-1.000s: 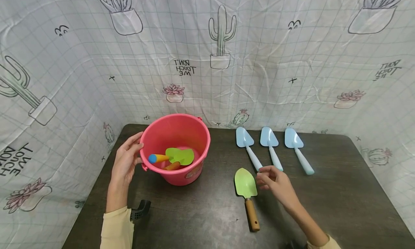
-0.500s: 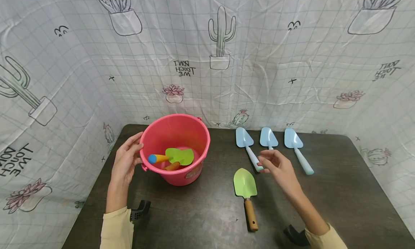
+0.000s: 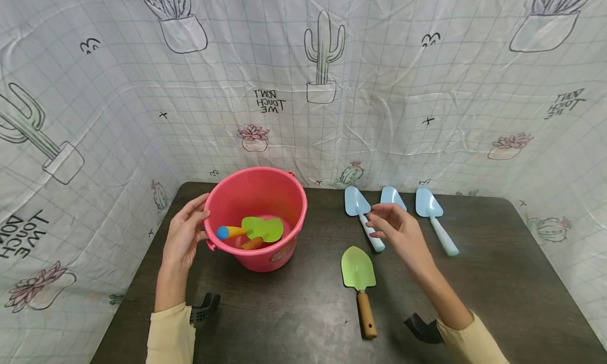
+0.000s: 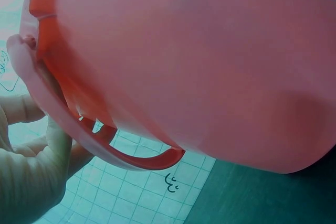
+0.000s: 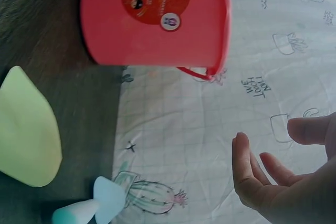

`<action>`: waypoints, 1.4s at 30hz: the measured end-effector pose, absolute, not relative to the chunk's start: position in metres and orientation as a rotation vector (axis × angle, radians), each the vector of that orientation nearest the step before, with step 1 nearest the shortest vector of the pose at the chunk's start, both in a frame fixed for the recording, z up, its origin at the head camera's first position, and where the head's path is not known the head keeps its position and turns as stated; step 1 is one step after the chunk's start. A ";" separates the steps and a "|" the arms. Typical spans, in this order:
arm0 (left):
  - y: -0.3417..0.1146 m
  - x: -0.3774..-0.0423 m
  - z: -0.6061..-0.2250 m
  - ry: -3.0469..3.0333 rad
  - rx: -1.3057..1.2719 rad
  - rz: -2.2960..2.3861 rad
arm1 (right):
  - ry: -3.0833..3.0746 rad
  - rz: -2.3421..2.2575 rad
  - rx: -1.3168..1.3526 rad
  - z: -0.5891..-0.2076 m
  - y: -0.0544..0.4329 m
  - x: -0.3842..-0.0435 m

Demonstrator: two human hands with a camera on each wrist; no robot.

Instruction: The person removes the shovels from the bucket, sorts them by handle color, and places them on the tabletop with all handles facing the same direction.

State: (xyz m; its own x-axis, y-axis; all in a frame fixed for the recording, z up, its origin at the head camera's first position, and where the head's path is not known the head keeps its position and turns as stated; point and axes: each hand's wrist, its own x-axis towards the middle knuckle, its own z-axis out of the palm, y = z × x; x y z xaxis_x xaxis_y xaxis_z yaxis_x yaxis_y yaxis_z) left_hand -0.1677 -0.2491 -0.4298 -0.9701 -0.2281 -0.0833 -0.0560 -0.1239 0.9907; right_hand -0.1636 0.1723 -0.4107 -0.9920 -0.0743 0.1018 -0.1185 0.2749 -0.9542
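Note:
A pink bucket [image 3: 280, 254] stands tilted on the table, its rim gripped at the left side by my left hand [image 3: 180, 237]. Inside it lie a bright green trowel head [image 3: 263, 228], a yellow handle with a blue end [image 3: 231, 232] and an orange handle [image 3: 252, 243]. My right hand [image 3: 403, 235] hovers holding nothing, fingers loosely bent, and hides the handle of the middle blue trowel [image 3: 391, 195]. Just left of its fingertips is another blue trowel [image 3: 357, 202]; a third blue trowel [image 3: 429, 202] lies to the right. Nearer me rests a pale green trowel [image 3: 358, 269] with a wooden handle.
The dark wooden table [image 3: 294, 322] has its far edge against a white cloth backdrop [image 3: 370, 90] printed with cacti. In the left wrist view the bucket's handle [image 4: 131, 162] hangs along its side, near my fingers. Black straps [image 3: 207, 307] sit at both wrists.
My right hand has moved up and away from the pale green trowel, toward the blue trowels, now covering the middle one's handle. My left hand and the bucket have stayed put.

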 end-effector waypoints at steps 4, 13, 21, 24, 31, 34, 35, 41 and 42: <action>-0.249 -0.168 -0.430 -1.995 0.319 -2.245 | -2.432 1.909 0.236 -0.403 0.166 -0.165; -0.249 -0.167 -0.429 -1.996 0.328 -2.241 | -2.368 1.967 0.317 -0.388 0.147 -0.169; -0.249 -0.167 -0.429 -1.996 0.326 -2.243 | -2.339 2.006 0.331 -0.378 0.131 -0.176; -0.249 -0.167 -0.430 -1.993 0.328 -2.244 | -2.334 2.012 0.342 -0.375 0.126 -0.178; -0.248 -0.168 -0.431 -1.982 0.329 -2.251 | -2.329 2.034 0.352 -0.374 0.119 -0.182; -0.248 -0.168 -0.431 -1.980 0.335 -2.252 | -2.322 2.050 0.358 -0.375 0.117 -0.182; -0.248 -0.168 -0.431 -1.981 0.337 -2.252 | -2.321 2.054 0.361 -0.375 0.116 -0.182; -0.247 -0.167 -0.431 -1.984 0.351 -2.252 | -2.328 2.053 0.386 -0.371 0.108 -0.182; -0.247 -0.167 -0.431 -1.984 0.352 -2.252 | -2.330 2.052 0.393 -0.370 0.106 -0.182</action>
